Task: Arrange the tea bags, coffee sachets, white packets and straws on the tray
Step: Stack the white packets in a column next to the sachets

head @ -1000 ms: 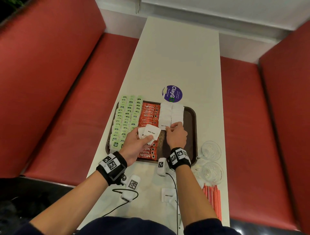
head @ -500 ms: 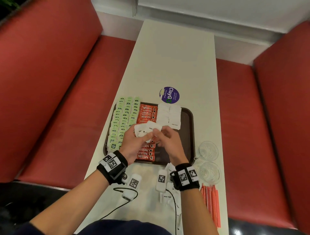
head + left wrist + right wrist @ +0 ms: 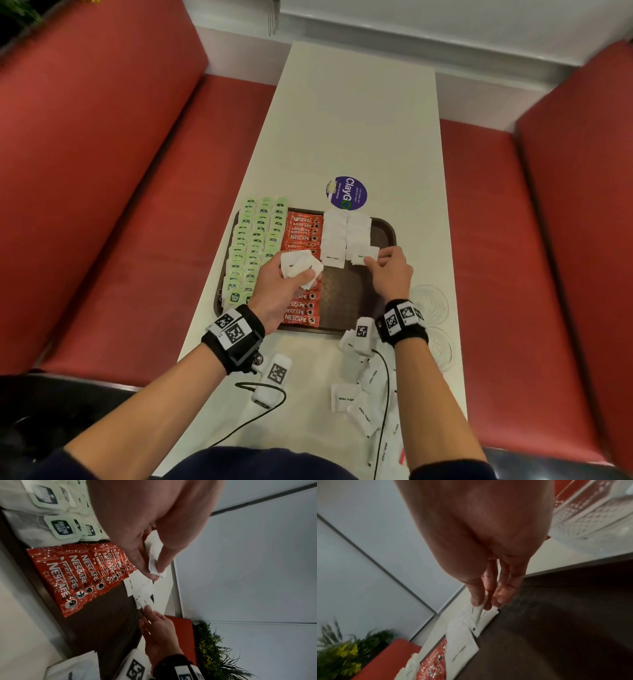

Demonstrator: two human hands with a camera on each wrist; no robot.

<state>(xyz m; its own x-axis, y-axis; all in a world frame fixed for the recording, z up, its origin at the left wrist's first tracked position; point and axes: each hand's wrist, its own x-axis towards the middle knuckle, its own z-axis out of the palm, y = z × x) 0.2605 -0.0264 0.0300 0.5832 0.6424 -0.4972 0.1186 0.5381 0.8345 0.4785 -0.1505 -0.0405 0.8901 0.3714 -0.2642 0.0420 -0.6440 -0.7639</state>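
White packets (image 3: 346,234) lie in two overlapping columns on the right part of a dark brown tray (image 3: 388,229), which sits on a long pale bench (image 3: 356,120) between red seats. Red coffee sachets (image 3: 303,233) fill the tray's middle column, and green tea bags (image 3: 253,246) fill three columns on its left, the farthest ones reaching past the rim. The right hand (image 3: 392,274) pinches one white packet (image 3: 365,256) between thumb and fingertips at the near end of the right-hand white column, where it touches the packets already laid. The left hand (image 3: 277,291) hovers over the sachets, its fingers curled in a closed grip round a small bundle of white packets (image 3: 301,267). More loose packets (image 3: 359,404) lie on the bench near the person, just beside the right forearm. Two clear glasses (image 3: 430,303) stand right of the tray. A round purple sticker (image 3: 346,193) lies just beyond the tray's far edge.
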